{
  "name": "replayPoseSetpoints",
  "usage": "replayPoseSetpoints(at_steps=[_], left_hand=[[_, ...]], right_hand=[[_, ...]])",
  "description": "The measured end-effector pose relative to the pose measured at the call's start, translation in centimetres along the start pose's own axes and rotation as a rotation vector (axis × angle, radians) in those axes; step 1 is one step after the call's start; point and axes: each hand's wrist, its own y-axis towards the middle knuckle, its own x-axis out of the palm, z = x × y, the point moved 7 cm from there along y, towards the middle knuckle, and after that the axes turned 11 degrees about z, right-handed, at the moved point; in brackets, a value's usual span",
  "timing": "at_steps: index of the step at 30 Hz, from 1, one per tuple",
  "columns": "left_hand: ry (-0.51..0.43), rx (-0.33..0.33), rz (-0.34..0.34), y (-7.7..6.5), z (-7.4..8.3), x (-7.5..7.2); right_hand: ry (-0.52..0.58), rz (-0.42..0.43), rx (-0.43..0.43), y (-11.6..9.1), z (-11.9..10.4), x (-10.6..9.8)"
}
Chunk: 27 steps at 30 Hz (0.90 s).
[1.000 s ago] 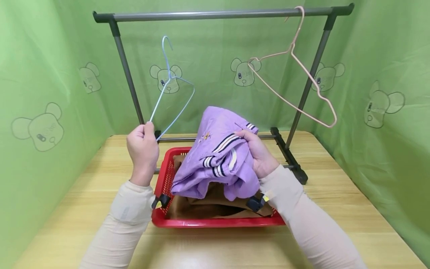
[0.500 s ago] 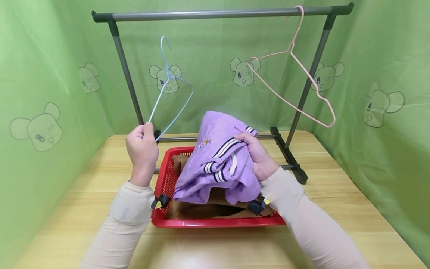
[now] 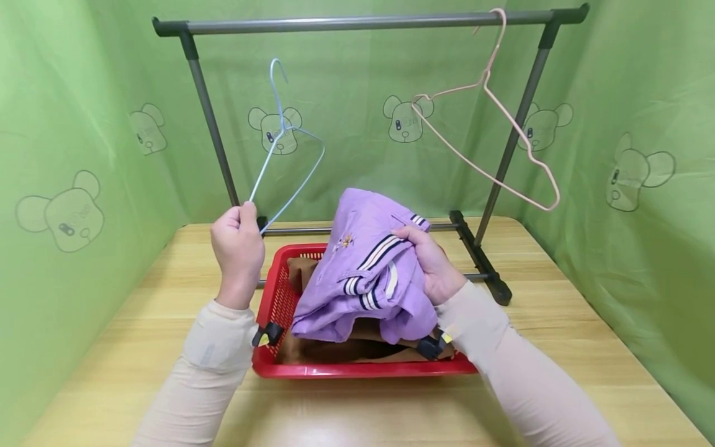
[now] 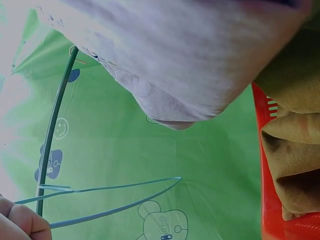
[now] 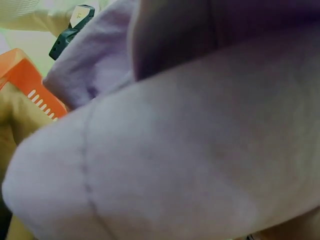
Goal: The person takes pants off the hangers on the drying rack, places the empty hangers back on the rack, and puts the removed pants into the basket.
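My left hand (image 3: pixel 238 257) grips a light blue wire hanger (image 3: pixel 265 167) by its near end, with the hook pointing up. In the left wrist view the fingers show only at the lower left corner, beside the hanger (image 4: pixel 120 187). My right hand (image 3: pixel 436 264) holds a bunched purple garment (image 3: pixel 357 230) with striped navy and white trim and a small embroidered motif. The garment hangs over a red basket (image 3: pixel 357 370) and hides part of it. Its cloth (image 5: pixel 165 160) fills most of the right wrist view, where the gripping fingers are hidden.
Brown cloth (image 3: pixel 335 349) lies in the basket under the garment. Behind stands a metal clothes rack (image 3: pixel 346 25), its feet on the wooden table (image 3: pixel 313 413). From the bar's right part hangs a pink hanger (image 3: pixel 463 161). Green curtains (image 3: pixel 346 81) enclose the sides and back.
The purple garment and my right hand have come down slightly and a little to the right. My left hand and the blue hanger stay almost still.
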Motion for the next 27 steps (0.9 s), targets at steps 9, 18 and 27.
replayPoseSetpoints(at_steps=[9,18,27], left_hand=[[-0.015,-0.018,-0.011,0.1,-0.1,0.2],[-0.003,-0.029,-0.014,0.1,-0.2,0.1],[-0.015,-0.032,-0.018,0.2,-0.3,-0.1]], right_hand=[[-0.031,0.006,0.003,0.0,-0.1,-0.6],[-0.101,0.064,0.021,0.3,0.1,-1.6],[-0.229,0.114,-0.001,0.5,-0.3,-2.7]])
